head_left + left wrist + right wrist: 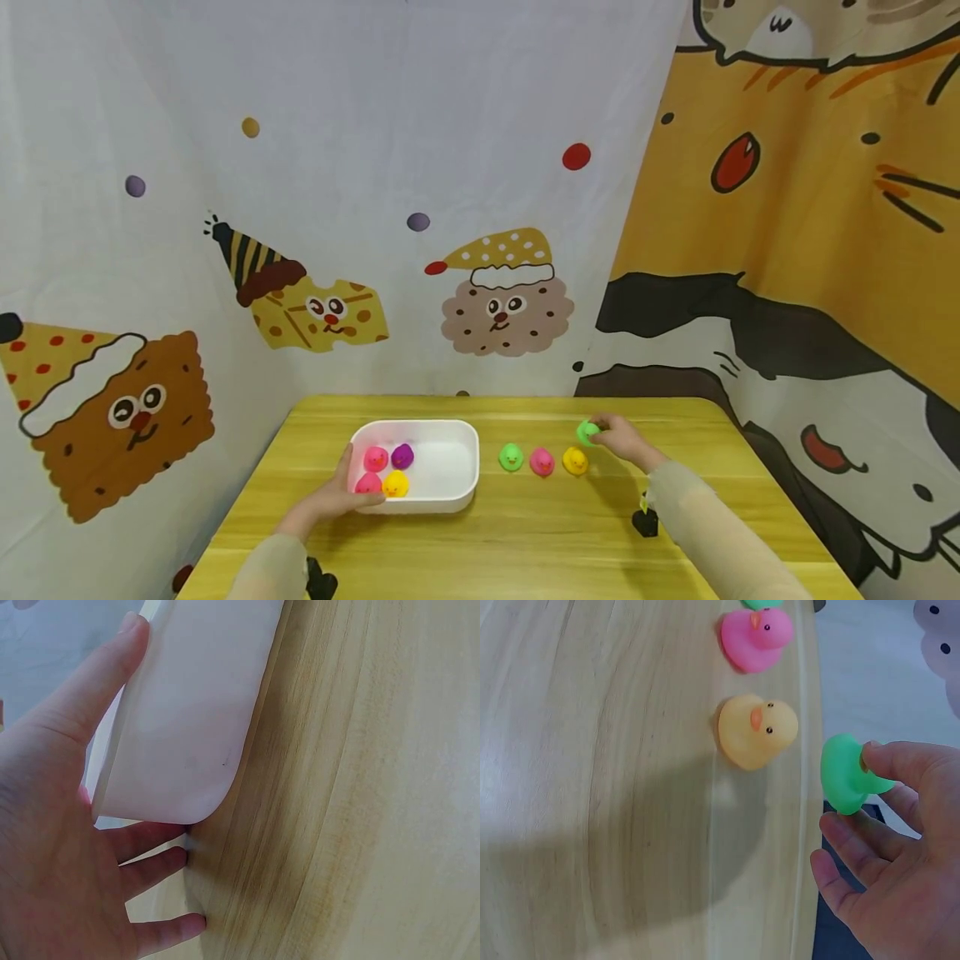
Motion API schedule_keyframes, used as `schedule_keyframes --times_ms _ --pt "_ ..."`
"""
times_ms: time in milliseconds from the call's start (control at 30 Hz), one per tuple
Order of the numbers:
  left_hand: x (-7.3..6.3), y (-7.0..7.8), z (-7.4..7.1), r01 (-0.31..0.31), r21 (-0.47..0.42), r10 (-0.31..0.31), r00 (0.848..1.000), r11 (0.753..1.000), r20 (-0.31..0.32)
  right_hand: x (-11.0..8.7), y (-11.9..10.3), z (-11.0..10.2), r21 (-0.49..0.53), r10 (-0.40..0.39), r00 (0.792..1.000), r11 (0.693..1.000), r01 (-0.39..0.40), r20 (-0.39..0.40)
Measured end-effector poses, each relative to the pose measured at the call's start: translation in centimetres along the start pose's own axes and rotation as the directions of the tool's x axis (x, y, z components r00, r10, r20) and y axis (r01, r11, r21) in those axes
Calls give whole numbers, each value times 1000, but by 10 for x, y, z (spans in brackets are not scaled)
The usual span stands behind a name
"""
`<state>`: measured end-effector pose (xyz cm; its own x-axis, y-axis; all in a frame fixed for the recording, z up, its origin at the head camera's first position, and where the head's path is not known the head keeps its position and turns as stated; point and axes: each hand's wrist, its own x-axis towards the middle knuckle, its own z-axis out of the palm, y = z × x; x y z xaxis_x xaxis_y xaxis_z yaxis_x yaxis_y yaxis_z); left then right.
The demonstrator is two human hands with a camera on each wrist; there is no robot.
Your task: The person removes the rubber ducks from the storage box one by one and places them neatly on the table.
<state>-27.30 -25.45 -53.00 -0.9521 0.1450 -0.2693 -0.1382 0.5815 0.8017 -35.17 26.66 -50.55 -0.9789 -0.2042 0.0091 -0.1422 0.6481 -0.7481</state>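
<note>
A white plastic container (442,503) stands on the left half of the table. My left hand (336,497) grips its near left corner, the thumb along the rim and the other fingers at the end wall. Inside lie two pink rubber ducks (376,458), a purple duck (402,456) and a yellow duck (395,483). My right hand (624,439) pinches a green rubber duck (844,774) between thumb and fingers, above the table. Nearby, a green duck (511,457), a pink duck (759,639) and a yellow duck (756,731) form a row right of the container.
The wooden table (480,558) ends at a curtain (360,150) printed with cartoon figures, which hangs behind it and along the sides. Black pieces (645,522) are worn at both wrists.
</note>
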Motion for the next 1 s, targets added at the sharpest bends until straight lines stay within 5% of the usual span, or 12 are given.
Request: schedule_keyframes --times_ms 567,1000 --pt "-4 -1 1 -41 9 41 999 999 2 -18 20 -4 57 59 998 997 -59 5" --pt "-2 3 1 13 -4 -13 1000 1000 6 -24 33 2 47 82 997 996 -82 0"
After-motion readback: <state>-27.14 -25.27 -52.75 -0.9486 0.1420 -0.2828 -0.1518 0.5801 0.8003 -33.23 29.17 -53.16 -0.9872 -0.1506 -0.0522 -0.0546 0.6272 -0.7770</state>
